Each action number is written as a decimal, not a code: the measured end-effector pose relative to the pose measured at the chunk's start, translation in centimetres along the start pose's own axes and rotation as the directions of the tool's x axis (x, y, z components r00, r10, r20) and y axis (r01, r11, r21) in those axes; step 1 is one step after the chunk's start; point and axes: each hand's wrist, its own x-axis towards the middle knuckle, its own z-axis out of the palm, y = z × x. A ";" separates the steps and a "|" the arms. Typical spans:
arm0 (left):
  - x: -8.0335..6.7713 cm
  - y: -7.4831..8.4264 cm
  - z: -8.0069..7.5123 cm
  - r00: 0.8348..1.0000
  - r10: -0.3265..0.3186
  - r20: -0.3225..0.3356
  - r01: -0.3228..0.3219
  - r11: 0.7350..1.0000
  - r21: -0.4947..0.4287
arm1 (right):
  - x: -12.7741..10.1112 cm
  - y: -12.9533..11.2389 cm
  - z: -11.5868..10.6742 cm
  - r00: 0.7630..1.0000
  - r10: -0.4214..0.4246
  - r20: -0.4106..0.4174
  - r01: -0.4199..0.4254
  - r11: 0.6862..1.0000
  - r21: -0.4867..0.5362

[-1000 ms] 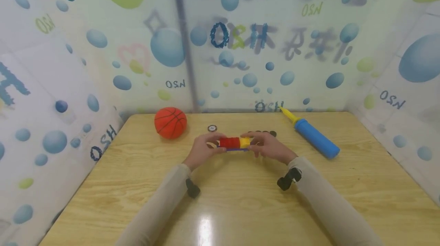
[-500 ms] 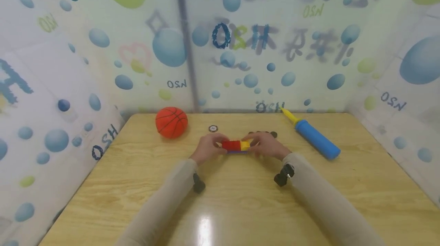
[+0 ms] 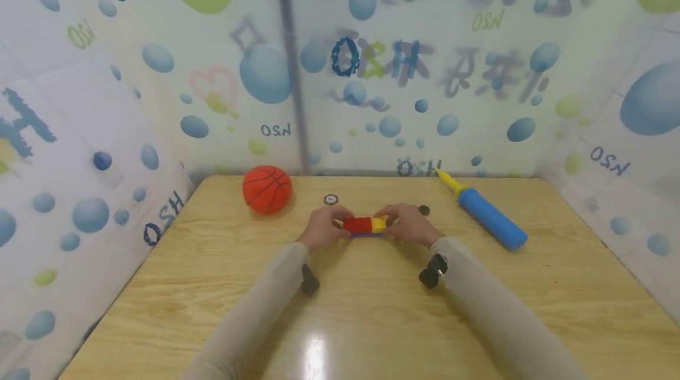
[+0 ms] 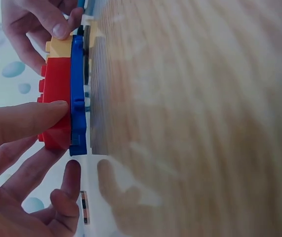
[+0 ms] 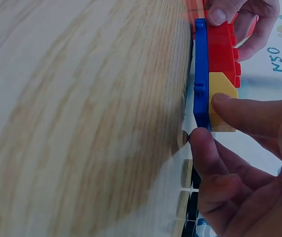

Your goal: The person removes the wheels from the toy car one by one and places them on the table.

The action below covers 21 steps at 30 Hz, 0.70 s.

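Observation:
In the head view a toy of building blocks lies level between the two hands: a red block [image 3: 358, 225] and a yellow block [image 3: 378, 225] side by side on a long blue base [image 3: 365, 235]. My left hand [image 3: 321, 228] pinches the red end, its thumb [image 4: 37, 118] flat on the red side. The yellow end is pinched by my right hand [image 3: 412, 224], with the thumb [image 5: 252, 114] on the yellow block. Studs show on top of the red block in both wrist views. The base is very close to the tabletop; whether it touches, I cannot tell.
An orange-red basketball [image 3: 267, 190] sits at the back left. Behind the toy lies a round chip [image 3: 331, 199] with a pale centre. One dark disc [image 3: 424, 210] shows beyond the right hand. A blue hand pump [image 3: 492, 218] with a yellow nozzle lies at the right.
The hands have brought the toy slightly lower and nearer to me, mostly in the first half second. Both grips stay on it. The head view has shifted a little.

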 end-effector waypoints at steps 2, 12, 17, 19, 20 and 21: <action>0.0 0.1 0.0 1.000 -0.019 0.009 0.019 1.000 -0.012 | 0.1 0.2 0.1 1.000 -0.004 -0.003 0.004 1.000 -0.009; -0.1 0.6 -0.1 0.996 -0.084 0.031 0.085 0.996 -0.022 | 0.5 0.3 0.4 0.999 0.024 -0.020 -0.025 1.000 -0.019; -0.2 0.7 -0.1 0.995 -0.098 0.029 0.099 0.995 -0.029 | 0.5 0.3 0.4 0.999 0.025 -0.024 -0.025 0.999 -0.023; -0.2 0.6 -0.1 0.994 -0.102 0.025 0.102 0.994 -0.025 | 0.5 0.4 0.4 0.999 0.026 -0.025 -0.027 0.999 -0.025; -0.2 0.6 -0.1 0.994 -0.103 0.024 0.104 0.994 -0.023 | 0.6 0.4 0.4 0.999 0.031 -0.026 -0.031 0.999 -0.022; -0.1 0.6 -0.1 0.994 -0.103 0.022 0.103 0.994 -0.021 | 0.6 0.4 0.5 0.999 0.031 -0.026 -0.032 0.999 -0.022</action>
